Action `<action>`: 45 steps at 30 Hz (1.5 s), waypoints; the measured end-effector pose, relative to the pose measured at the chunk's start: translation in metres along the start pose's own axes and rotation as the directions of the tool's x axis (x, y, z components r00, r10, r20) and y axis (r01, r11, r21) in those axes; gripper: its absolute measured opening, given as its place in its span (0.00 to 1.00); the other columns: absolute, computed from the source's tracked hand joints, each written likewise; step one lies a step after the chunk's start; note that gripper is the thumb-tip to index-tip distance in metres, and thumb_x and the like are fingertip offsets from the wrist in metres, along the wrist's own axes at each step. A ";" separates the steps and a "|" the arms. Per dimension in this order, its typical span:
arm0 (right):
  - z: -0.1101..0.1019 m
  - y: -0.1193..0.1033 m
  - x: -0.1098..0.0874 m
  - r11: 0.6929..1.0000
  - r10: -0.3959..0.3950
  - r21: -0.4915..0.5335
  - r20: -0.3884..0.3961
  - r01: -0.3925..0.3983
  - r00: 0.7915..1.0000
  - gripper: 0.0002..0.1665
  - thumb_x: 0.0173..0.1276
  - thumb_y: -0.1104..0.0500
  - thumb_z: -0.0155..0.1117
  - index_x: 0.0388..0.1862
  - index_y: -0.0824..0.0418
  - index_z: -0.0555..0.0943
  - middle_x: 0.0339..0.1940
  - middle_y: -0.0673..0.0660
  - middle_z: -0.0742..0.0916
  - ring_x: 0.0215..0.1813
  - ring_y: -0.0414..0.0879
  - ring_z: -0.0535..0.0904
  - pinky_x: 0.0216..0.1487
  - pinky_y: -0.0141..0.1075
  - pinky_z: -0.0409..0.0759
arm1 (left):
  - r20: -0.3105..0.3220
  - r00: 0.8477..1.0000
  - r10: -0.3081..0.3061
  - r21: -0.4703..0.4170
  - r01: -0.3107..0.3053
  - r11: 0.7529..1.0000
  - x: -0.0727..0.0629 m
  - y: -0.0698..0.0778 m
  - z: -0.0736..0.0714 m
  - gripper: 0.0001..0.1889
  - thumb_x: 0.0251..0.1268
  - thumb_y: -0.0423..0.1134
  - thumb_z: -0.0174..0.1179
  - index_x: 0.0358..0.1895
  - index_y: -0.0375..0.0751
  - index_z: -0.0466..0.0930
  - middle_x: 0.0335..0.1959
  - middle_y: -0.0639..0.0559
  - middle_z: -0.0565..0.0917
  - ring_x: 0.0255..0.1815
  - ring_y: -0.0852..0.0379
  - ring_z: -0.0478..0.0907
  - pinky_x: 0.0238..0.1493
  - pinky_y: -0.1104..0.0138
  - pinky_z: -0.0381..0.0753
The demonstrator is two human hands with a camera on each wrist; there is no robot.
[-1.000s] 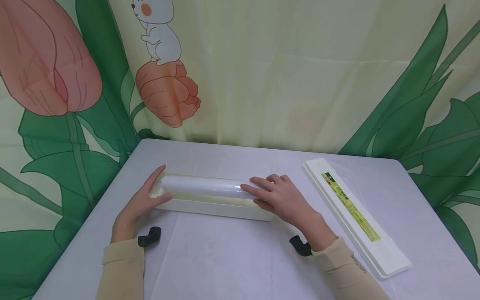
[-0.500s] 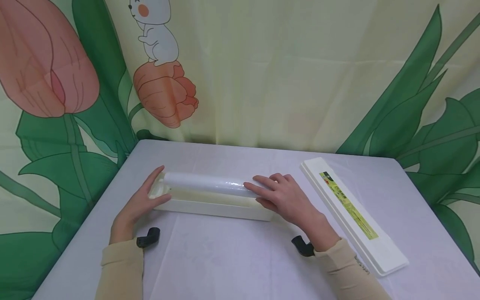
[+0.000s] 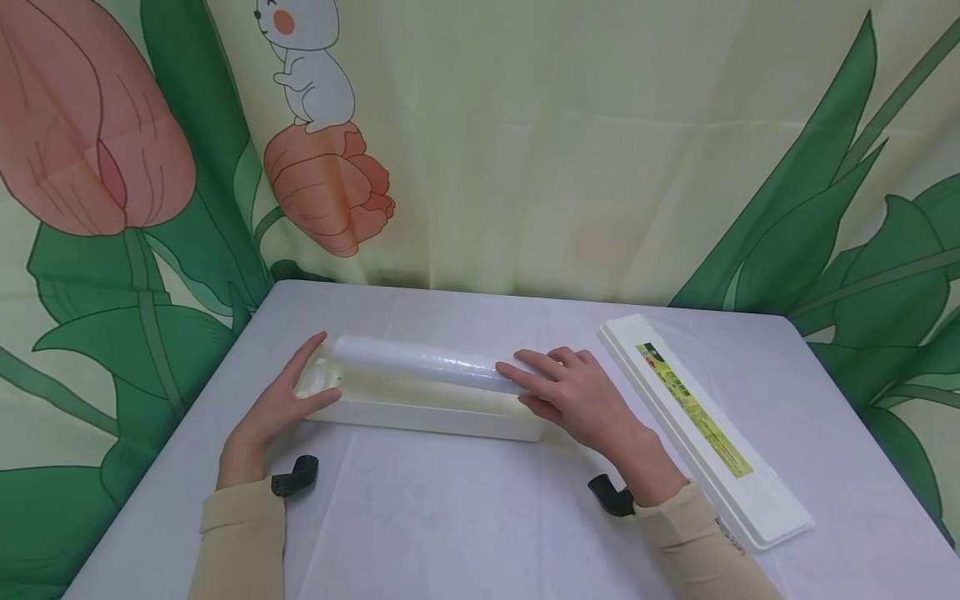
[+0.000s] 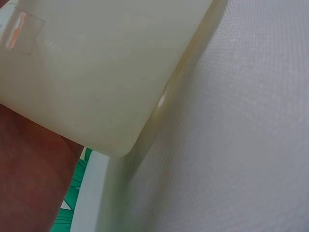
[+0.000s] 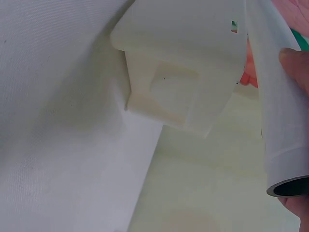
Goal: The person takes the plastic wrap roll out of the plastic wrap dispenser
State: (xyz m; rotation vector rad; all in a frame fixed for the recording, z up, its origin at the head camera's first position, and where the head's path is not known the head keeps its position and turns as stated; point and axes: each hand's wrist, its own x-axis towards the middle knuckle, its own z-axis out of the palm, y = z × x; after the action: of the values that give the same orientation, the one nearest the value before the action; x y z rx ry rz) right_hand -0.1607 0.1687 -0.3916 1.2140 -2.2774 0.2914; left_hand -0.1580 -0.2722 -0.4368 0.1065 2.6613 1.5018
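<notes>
Lifting the roll [image 3: 420,360] seems the step, right hand [image 3: 581,393] gripping it, left hand [image 3: 273,407] wide across the box's [image 3: 427,420] left edge, rim clearance likely needed next.

In the head view, the right grip [image 3: 583,400] hides one end of the roll [image 3: 427,363] and the far corner of the box [image 3: 435,419] below it. To the right of this grip, the small print on the label [image 3: 693,408] is not readable. The right wrist view cuts off this grip and the roll's mouth; the left wrist view, the left grip [image 3: 273,408] and the box beside it.
</notes>
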 end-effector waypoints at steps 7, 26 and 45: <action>-0.004 0.002 -0.007 0.998 0.045 0.041 -0.013 -0.045 0.999 0.37 0.61 0.59 0.75 0.70 0.48 0.77 0.61 0.56 0.83 0.49 0.57 0.80 0.41 0.50 0.78 | 0.001 1.000 0.013 -0.007 -0.013 1.000 0.001 0.001 0.001 0.52 0.64 0.45 0.69 0.83 0.61 0.40 0.82 0.42 0.43 0.78 0.33 0.44 0.66 0.27 0.49; -0.006 0.009 -0.025 0.996 0.076 0.052 -0.044 -0.073 0.996 0.30 0.68 0.55 0.68 0.69 0.49 0.77 0.60 0.56 0.83 0.48 0.56 0.80 0.40 0.49 0.78 | 0.003 1.000 0.004 0.003 -0.004 1.000 0.002 -0.001 0.001 0.53 0.63 0.45 0.69 0.83 0.61 0.40 0.83 0.41 0.43 0.79 0.33 0.43 0.67 0.27 0.47; -0.007 0.012 -0.038 0.990 0.127 0.067 -0.049 -0.124 0.991 0.35 0.62 0.58 0.73 0.70 0.48 0.78 0.61 0.56 0.84 0.50 0.56 0.80 0.42 0.50 0.78 | -0.006 1.000 -0.015 0.009 0.015 1.000 0.001 -0.002 0.001 0.53 0.63 0.48 0.69 0.83 0.61 0.40 0.82 0.40 0.44 0.78 0.33 0.43 0.67 0.27 0.46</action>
State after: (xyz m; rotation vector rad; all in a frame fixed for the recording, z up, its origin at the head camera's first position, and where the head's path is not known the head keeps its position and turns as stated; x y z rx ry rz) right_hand -0.1504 0.2052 -0.4061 1.0826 -2.3186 0.4414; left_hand -0.1594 -0.2720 -0.4387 0.0820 2.6672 1.4888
